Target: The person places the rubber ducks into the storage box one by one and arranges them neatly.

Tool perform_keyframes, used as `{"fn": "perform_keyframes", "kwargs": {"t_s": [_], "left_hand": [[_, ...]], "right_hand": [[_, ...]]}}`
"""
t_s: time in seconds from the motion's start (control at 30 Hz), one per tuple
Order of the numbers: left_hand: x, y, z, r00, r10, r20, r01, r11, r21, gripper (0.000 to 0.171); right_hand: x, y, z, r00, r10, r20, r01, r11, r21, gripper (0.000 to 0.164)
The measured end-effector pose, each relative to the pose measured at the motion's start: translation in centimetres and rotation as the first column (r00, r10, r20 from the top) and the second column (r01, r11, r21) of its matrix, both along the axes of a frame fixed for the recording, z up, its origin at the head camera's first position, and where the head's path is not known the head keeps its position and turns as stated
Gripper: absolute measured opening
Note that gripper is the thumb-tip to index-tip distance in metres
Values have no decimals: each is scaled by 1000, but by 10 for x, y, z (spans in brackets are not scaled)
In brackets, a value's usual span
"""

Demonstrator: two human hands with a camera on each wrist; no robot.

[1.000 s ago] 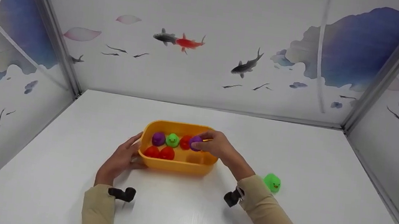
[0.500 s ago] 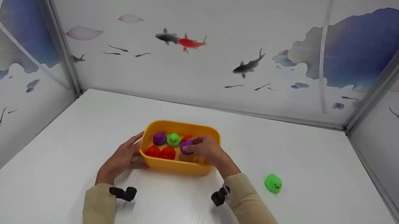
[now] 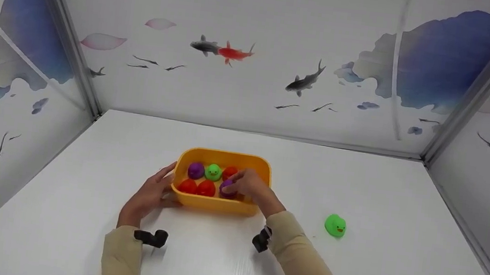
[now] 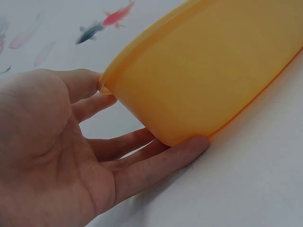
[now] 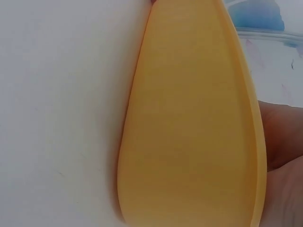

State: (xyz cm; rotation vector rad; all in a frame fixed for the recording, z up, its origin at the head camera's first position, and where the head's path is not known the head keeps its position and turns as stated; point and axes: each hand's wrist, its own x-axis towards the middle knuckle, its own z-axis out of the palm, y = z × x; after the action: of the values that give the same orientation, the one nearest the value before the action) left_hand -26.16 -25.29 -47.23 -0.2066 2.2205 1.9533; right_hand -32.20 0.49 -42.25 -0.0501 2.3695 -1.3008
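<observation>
My right hand [image 3: 251, 185] reaches into the yellow plastic bin [image 3: 219, 204] and pinches a purple toy duck [image 3: 226, 191] between thumb and fingers, low at the front row. Fingers of my left hand [image 3: 151, 193] lie against the bin's left end, some at its rim and some by its base, as the left wrist view shows. Inside stand another purple toy [image 3: 196, 170], a green duck [image 3: 213, 172] and several red toys [image 3: 206, 188]. In the right wrist view the bin's wall [image 5: 189, 123] hides the fingertips and the duck.
A second green duck [image 3: 335, 225] sits on the white table [image 3: 373, 263], right of the bin. Printed panels with fish and petals [image 3: 240, 95] enclose the table at the back and sides. A small black camera [image 3: 262, 239] is strapped to each wrist.
My right hand has carried the purple duck left and down into the bin, beside the front red toys. The right forearm has swung left; my left hand stays at the bin's end.
</observation>
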Motion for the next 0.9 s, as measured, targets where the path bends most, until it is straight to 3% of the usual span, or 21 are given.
{"fn": "perform_keyframes", "kwargs": {"t_s": [0.3, 0.5, 0.7, 0.9], "left_hand": [[-1, 1, -1, 1000, -13, -22, 13, 1000, 5, 55], [-1, 1, -2, 1000, -12, -25, 13, 1000, 9, 53], [0, 0, -2, 1000, -1, -13, 1, 1000, -11, 54], [-1, -1, -3, 1000, 5, -2, -5, 1000, -16, 55]], "right_hand": [[0, 2, 1, 1000, 4, -9, -4, 1000, 4, 12], [-1, 19, 9, 996, 75, -58, -71, 995, 66, 24], [5, 44, 28, 970, 187, -158, -175, 981, 82, 35], [24, 75, 51, 932, 262, -252, -245, 965, 95, 29]]}}
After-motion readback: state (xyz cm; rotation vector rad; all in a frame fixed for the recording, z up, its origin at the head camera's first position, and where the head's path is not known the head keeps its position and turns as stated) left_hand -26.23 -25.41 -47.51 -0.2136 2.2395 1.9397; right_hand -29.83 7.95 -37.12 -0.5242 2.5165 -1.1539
